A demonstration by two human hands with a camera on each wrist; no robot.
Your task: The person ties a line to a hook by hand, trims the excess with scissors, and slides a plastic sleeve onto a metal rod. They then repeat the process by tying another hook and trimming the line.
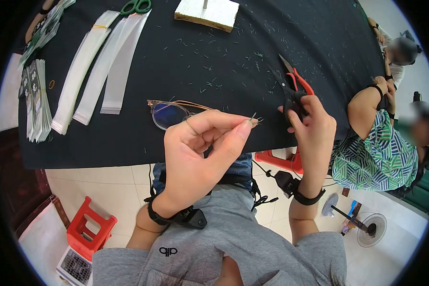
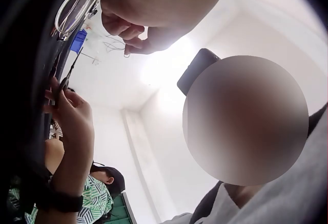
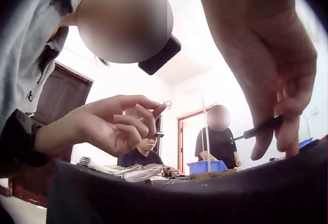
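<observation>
A tiny wire piece (image 1: 253,117), poss. a small hook, is pinched betw. thumb and forefinger tips of the left hand (image 1: 195,152); the other fingers are curled under. Red-handled snips (image 1: 291,86) are gripped by the right hand (image 1: 312,128), fingers wrapped round the handles, blades pointing away, just right of the pinching fingertips. A pair of glasses (image 1: 171,113) is seen on the black cloth (image 1: 200,62) just beyond the left knuckles.
</observation>
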